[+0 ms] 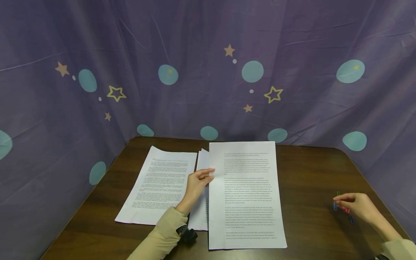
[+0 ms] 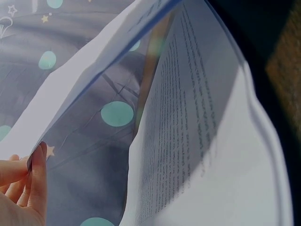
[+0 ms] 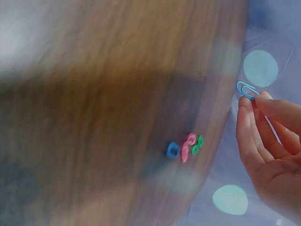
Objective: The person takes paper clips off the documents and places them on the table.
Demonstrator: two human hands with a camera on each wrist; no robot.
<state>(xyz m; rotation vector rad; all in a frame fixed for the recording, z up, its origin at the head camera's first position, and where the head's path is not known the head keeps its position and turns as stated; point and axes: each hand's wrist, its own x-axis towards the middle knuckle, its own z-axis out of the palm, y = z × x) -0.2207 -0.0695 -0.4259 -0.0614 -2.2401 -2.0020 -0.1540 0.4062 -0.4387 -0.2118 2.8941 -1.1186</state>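
Note:
My left hand (image 1: 197, 186) pinches the left edge of a printed paper stack (image 1: 245, 195) between thumb and fingers. In the left wrist view those sheets (image 2: 89, 66) are raised, with more printed paper (image 2: 188, 122) lower down. At the right side of the table, my right hand (image 1: 357, 206) holds a light blue paper clip (image 1: 335, 205) by its fingertips. The right wrist view shows that clip (image 3: 245, 89) above the tabletop. Below it lie a dark blue clip (image 3: 173, 150), pink clips (image 3: 185, 151) and green clips (image 3: 195, 149).
Another printed paper stack (image 1: 162, 184) lies at the table's left. Partly covered sheets (image 1: 199, 213) lie between it and the held stack. The brown wooden table (image 1: 308, 180) ends at the back against a purple patterned curtain (image 1: 208, 101).

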